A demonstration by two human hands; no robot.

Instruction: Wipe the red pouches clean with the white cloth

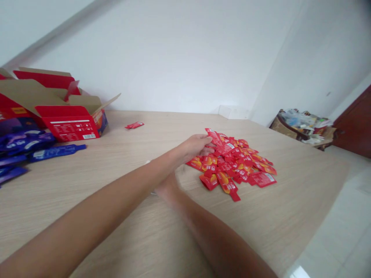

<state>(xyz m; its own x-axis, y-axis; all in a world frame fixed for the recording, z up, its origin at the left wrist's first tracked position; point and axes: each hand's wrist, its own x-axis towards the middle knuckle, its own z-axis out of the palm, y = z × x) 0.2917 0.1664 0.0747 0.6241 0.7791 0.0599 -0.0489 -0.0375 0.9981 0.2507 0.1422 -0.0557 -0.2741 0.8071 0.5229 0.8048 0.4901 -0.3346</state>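
My left hand [198, 146] reaches across to a loose heap of red sachets [246, 164] with orange fruit pictures. Its fingers are closed on one red sachet [213, 136] at the near left of the heap. Below, my right arm crosses under the left one. Most of my right hand [165, 186] is hidden behind the left forearm, and its fingers do not show. A small white edge peeks out beside it, too covered to name.
At the left stand open red cardboard boxes [71, 125] with raised flaps. Blue pouches [55, 151] lie in front of them. A single red sachet [135, 125] lies farther back. A white box-like object [233, 112] stands by the wall. A cluttered chair [304, 125] is beyond the table's right edge.
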